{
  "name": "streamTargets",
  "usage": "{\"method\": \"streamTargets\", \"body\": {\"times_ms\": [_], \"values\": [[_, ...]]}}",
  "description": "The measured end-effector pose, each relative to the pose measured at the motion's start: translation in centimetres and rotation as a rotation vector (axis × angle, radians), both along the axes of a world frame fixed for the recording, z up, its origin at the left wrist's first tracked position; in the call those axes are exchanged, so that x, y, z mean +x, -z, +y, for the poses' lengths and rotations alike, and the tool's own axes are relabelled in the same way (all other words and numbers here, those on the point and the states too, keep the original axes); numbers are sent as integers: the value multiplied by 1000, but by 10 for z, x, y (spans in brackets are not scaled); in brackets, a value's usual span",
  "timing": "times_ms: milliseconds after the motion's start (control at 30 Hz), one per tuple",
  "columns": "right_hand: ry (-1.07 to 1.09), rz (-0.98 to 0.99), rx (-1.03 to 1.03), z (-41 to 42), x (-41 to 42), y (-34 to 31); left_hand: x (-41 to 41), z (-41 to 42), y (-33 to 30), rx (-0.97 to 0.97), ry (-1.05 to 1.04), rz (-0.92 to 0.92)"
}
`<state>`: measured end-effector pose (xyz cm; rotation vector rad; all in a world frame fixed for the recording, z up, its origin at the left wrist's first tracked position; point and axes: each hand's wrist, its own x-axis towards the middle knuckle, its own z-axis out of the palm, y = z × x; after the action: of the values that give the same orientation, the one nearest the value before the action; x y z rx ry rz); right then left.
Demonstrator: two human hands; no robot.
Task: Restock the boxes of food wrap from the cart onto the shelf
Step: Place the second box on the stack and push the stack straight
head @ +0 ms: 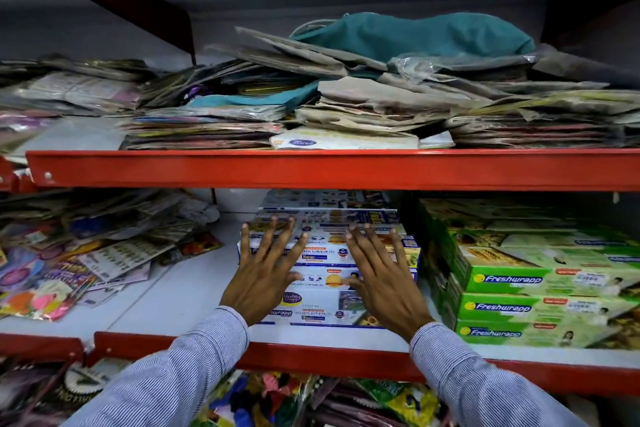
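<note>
A stack of white and blue food wrap boxes (329, 263) stands on the middle shelf (166, 298), several boxes deep. My left hand (266, 274) lies flat against the left part of the stack's front, fingers spread. My right hand (381, 274) lies flat against the right part in the same way. Neither hand grips a box. To the right, green Freshwrapp boxes (540, 288) are stacked three high, close beside the white stack. The cart is out of view.
Loose party packets (86, 253) cover the left of the middle shelf. The upper shelf (311, 170) holds piles of flat paper packs and a teal cloth bag (415, 35). Colourful packets (277, 402) fill the shelf below.
</note>
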<state>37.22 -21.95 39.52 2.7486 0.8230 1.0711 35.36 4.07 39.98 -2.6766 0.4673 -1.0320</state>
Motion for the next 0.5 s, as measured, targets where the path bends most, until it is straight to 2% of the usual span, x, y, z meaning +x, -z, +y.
{"method": "streamTargets", "body": {"times_ms": [200,400,500], "values": [[-11,-80,17,4,9,7,2,2,4,41,-36,-56],[40,-168,30,12,12,19,1,-2,20,-25,-75,-107],[47,-161,33,15,12,16,-1,-1,15,-17,-109,-29]]}}
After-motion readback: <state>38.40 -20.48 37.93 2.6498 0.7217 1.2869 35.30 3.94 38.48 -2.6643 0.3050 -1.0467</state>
